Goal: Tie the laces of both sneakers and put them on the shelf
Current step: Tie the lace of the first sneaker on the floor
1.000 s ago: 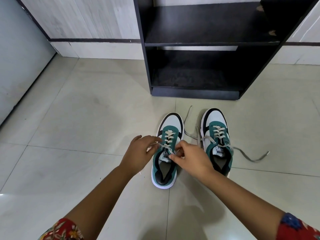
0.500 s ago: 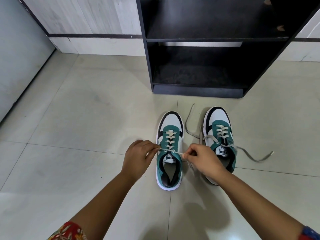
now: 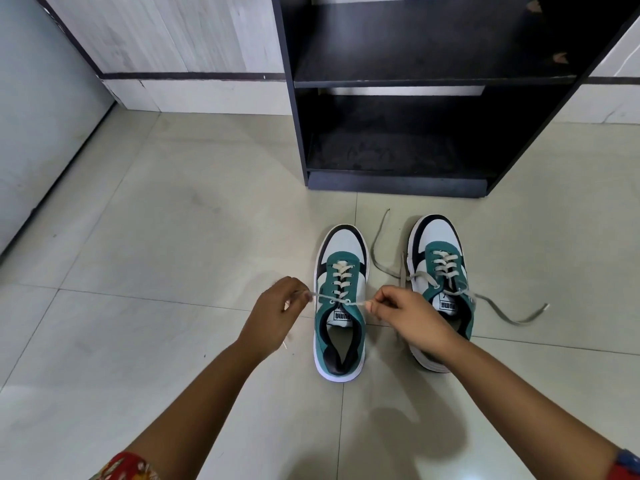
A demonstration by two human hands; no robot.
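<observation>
Two sneakers on the tiled floor [image 3: 138, 237], toes pointing at the black shelf [image 3: 398, 181]; both well short of it, neither shelved.

Left to right. Left hand [image 3: 273, 313] is pinched closed on one end of the left sneaker's lace [image 3: 341, 301], fingertips [image 3: 304, 295] just outside the shoe's left edge. A short tail seems to trail below the hand, too small to be sure. The left sneaker [image 3: 341, 306] sits flat, tongue up, lace run straight across the top eyelets with a small crossing at the middle. This looks like the first half-knot being drawn tight, which would explain the hands pulling apart, level with each other. Right hand [image 3: 405, 315] is closed likewise on the other end, thumb and finger nipping it just beside the shoe's right edge.

Further right, the right sneaker [image 3: 438, 268] is partly covered at the heel by the right wrist. Its loose laces [image 3: 512, 315] sprawl on the tiles on both sides — untied, likely next.

Judgement: early stage; bow on the first shoe not yet formed. Even tension matters, or the knot sits off-centre.
</observation>
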